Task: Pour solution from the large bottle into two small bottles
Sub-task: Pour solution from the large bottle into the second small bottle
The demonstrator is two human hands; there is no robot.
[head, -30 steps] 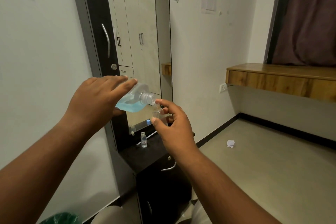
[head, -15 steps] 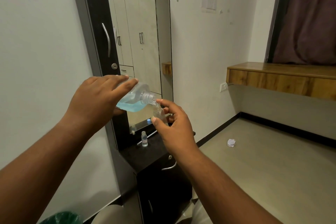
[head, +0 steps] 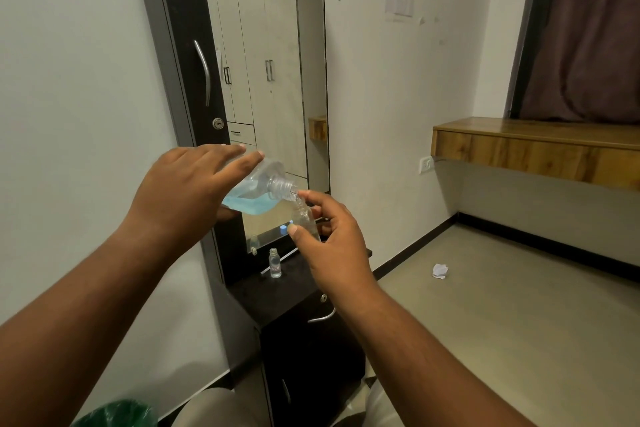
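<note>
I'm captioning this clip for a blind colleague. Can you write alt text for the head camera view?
The left hand tips a large bottle of blue liquid, its open neck at the mouth of a small clear bottle held in the right hand. A second small bottle stands uncapped on the dark cabinet below, before a mirror.

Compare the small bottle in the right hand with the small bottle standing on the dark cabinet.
The small bottle in the right hand is held up in the air and tilted, its mouth at the large bottle's neck; the small bottle on the cabinet stands upright, untouched. The held one is gripped by the right hand; the standing one bears a small label. Both are clear and uncapped.
</note>
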